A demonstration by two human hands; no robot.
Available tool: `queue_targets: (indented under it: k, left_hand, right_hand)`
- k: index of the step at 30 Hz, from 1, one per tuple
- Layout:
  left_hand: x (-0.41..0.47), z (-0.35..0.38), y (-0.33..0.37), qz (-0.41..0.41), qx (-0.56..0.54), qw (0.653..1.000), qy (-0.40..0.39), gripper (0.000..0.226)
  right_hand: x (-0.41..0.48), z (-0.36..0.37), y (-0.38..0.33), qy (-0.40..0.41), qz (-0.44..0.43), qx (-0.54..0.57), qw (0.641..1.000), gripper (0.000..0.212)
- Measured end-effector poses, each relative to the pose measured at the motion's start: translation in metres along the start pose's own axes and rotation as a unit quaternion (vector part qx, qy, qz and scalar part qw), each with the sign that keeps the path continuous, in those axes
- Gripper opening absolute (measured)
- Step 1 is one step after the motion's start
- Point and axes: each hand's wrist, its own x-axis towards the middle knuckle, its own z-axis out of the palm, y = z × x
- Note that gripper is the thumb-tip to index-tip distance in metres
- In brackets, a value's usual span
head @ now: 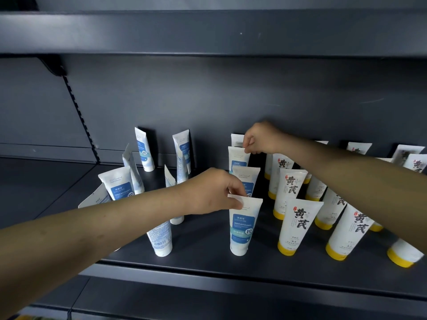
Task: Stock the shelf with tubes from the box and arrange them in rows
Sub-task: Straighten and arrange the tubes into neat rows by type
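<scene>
Straightening of the blue-label column is being done at frame centre. The front tube (242, 227) is being pinched at its crimped top by the left hand (212, 192). A rear tube (238, 158) is being pinched at its top edge by the right hand (261, 139). Both are standing cap-down on the shelf (208, 266), just left of the yellow-capped rows (298, 225). Judgement: tops are best being held lightly and caps slid, not lifted, so neighbours aren't being tipped. Scattered tubes (143, 148) at centre-left are needing alignment. The box isn't being shown.
</scene>
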Motion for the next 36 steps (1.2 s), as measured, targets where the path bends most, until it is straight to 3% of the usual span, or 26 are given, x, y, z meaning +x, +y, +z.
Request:
queue_targets:
  k: [18, 23, 29, 36]
  left_hand:
    - [0.004, -0.001, -0.003, 0.005, 0.009, 1.000, -0.012, 0.017]
    - [0.002, -0.001, -0.006, -0.003, -0.006, 1.000, -0.016, 0.018]
    - [0.003, 0.000, -0.005, -0.001, 0.001, 1.000, -0.012, 0.018]
    - [0.004, 0.001, -0.002, -0.004, -0.003, 1.000, -0.010, 0.016]
  right_hand:
    - [-0.002, -0.009, 0.007, -0.015, 0.008, 0.001, 1.000, 0.018]
    - [-0.011, -0.024, -0.001, 0.024, -0.026, 0.026, 0.999, 0.015]
    - [-0.037, -0.009, -0.016, -0.118, -0.067, 0.037, 0.990, 0.021]
    - [-0.045, -0.011, -0.021, -0.136, -0.059, 0.053, 0.988, 0.030]
